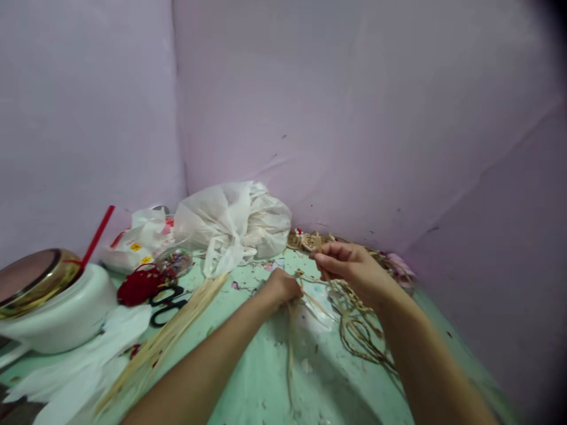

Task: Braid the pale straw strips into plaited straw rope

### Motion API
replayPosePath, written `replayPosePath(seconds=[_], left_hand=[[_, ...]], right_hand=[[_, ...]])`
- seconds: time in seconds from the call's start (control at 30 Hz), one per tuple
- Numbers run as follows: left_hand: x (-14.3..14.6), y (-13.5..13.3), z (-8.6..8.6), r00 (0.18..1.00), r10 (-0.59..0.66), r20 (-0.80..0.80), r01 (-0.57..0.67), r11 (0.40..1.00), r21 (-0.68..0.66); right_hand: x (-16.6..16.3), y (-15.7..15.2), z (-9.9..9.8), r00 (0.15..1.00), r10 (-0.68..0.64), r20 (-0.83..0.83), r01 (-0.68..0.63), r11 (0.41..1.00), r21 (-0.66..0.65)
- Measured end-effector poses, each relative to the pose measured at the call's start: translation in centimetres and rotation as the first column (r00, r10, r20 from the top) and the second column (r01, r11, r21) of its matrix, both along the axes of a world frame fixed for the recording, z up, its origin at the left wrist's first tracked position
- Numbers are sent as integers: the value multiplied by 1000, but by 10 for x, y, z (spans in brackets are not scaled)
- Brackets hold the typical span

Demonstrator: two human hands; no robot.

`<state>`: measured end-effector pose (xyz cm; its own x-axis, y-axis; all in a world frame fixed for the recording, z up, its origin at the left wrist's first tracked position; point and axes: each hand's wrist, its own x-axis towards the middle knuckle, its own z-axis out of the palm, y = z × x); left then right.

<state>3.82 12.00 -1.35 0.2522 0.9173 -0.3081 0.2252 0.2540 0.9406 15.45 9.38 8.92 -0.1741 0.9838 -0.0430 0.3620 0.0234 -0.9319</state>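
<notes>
My left hand point(284, 288) is closed low over the tabletop, gripping tan fibre strands point(291, 342) whose loose ends trail down below it. Higher and to the right, my right hand point(343, 264) pinches a strand of the same fibre between thumb and fingers. A thin piece runs close between the two hands, though its exact path is blurred. Just beneath my right hand lies a looped braided cord point(361, 345) of the same tan colour. Pale plastic wrapping point(321, 304) shows on the table between my wrists.
A tied white plastic bag point(239, 227) sits against the wall. Leftward are black-handled scissors point(167, 307), a red yarn bundle point(139, 284), a tub of beads point(176, 261) and a white pot point(66, 316). A bundle of pale fibre point(168, 339) lies beside my left forearm on the green table point(248, 378).
</notes>
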Motion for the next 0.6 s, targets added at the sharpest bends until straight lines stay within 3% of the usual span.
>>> replayPosePath(seconds=[0.13, 0.23, 0.3, 0.37, 0.47, 0.6], left_hand=[[-2, 1, 8, 1000, -16, -17, 14, 991, -133], [-3, -1, 12, 999, -40, 14, 42, 993, -114], [-2, -1, 12, 998, -66, 17, 67, 993, -96], [-2, -1, 12, 997, -76, 7, 76, 992, -102], [-2, -1, 11, 997, -83, -6, 82, 992, -99], [-1, -1, 12, 995, -100, -11, 99, 992, -81]], right_hand=[[38, 2, -43, 941, -120, 316, 138, 990, -35], [37, 12, -76, 897, -110, 429, 134, 991, -25], [33, 15, -86, 884, -123, 451, 136, 991, 5], [31, 15, -90, 885, -125, 449, 137, 991, 4], [30, 12, -93, 923, -72, 378, 120, 987, -105], [26, 8, -92, 996, -35, 87, 59, 951, -302]])
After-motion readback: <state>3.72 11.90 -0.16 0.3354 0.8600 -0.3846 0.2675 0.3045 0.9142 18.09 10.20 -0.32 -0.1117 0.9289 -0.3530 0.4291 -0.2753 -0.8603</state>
